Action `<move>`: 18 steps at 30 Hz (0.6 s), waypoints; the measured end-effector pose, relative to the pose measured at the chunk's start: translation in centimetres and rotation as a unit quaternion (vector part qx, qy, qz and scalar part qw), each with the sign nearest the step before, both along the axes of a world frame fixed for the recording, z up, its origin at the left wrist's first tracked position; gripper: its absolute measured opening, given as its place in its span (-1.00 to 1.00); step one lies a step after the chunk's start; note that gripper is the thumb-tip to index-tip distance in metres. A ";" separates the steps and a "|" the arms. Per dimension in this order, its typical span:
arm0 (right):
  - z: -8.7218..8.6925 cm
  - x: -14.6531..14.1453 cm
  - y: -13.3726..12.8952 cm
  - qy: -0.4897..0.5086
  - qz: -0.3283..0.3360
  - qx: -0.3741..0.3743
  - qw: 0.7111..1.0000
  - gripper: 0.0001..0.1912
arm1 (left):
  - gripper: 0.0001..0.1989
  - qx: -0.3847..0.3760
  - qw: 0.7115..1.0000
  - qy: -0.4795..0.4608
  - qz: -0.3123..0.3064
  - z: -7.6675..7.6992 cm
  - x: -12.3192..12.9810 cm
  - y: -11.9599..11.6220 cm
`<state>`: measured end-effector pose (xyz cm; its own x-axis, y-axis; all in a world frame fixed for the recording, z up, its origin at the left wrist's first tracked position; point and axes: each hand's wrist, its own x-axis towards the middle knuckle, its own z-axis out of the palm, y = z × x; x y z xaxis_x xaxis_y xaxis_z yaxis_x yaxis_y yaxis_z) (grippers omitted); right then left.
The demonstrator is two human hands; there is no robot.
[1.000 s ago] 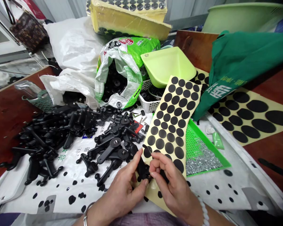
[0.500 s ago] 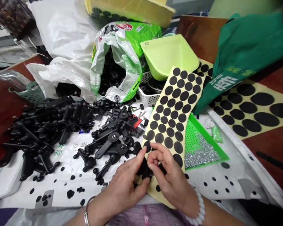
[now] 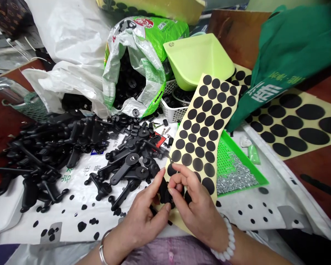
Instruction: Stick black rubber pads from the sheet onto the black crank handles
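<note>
My left hand (image 3: 145, 206) is closed round a black plastic arm part (image 3: 162, 189), its thumb at the part's round lower end. Thumb and forefinger of my right hand (image 3: 194, 202) pinch together at that same end. Whatever sits between those fingertips is too small and covered to make out. Under both hands lies a cream backing sheet (image 3: 181, 133) carrying rows of black round stickers (image 3: 199, 152). Left of my hands, finished-looking black arm parts (image 3: 124, 169) with round discs are spread loosely.
A big heap of black arms (image 3: 57, 143) covers the table's left. Behind stand an open green-white bag (image 3: 173, 35) of black parts, a white basket (image 3: 173, 114) and a lime-green scoop bin (image 3: 201, 59). On the right are a green tray (image 3: 260, 176) with small metal screws and another sticker sheet (image 3: 287, 145).
Both hands have shifted slightly left with the black arm part, and more of it shows between them. My right fingertips stay pinched at its round end. The view has tilted a little.
</note>
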<state>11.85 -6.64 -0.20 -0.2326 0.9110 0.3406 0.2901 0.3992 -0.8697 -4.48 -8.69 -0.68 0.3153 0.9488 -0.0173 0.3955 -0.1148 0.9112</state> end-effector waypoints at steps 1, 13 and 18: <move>0.0 -0.1 0.0 -0.008 -0.003 0.013 1.000 -0.52 | -0.31 -0.002 1.000 -0.008 0.004 -0.1 0.0 0.0; 0.8 1.4 0.5 0.111 -0.050 -0.046 0.991 -0.53 | -0.33 -0.112 0.965 -0.236 0.030 0.8 0.1 0.9; 0.6 1.2 0.4 0.111 -0.038 -0.051 0.992 -0.55 | -0.30 -0.141 0.943 -0.299 0.033 1.3 0.3 1.1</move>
